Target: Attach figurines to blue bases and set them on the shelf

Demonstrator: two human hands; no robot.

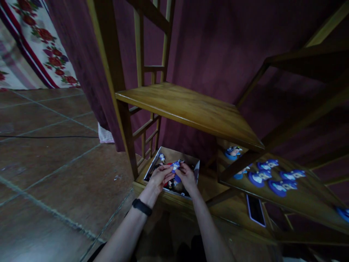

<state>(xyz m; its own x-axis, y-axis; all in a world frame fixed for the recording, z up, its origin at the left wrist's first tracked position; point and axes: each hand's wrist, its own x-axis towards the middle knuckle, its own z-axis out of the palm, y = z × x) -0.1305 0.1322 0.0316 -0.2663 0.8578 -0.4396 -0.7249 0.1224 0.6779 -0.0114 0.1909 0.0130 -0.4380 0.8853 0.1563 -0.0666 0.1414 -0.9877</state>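
Observation:
A small blue-and-white figurine [176,166] is held up between my two hands, above an open cardboard box [194,163]. My left hand [161,176] grips it from the left with closed fingers. From the other side, my right hand [187,175] pinches it too. Several more small figurines lie jumbled in the box, among them a white-and-purple one [162,157] in the back left corner. My hands hide part of the box's contents. The box sits on the bottom board of a wooden shelf unit.
Above the box juts a wooden shelf board [185,105]. Several blue-based figurines [259,177] stand on the shelf at right, with a phone [255,210] lying below them. A wooden post [120,109] rises at left, beside a purple curtain [89,72] and tiled floor [54,163].

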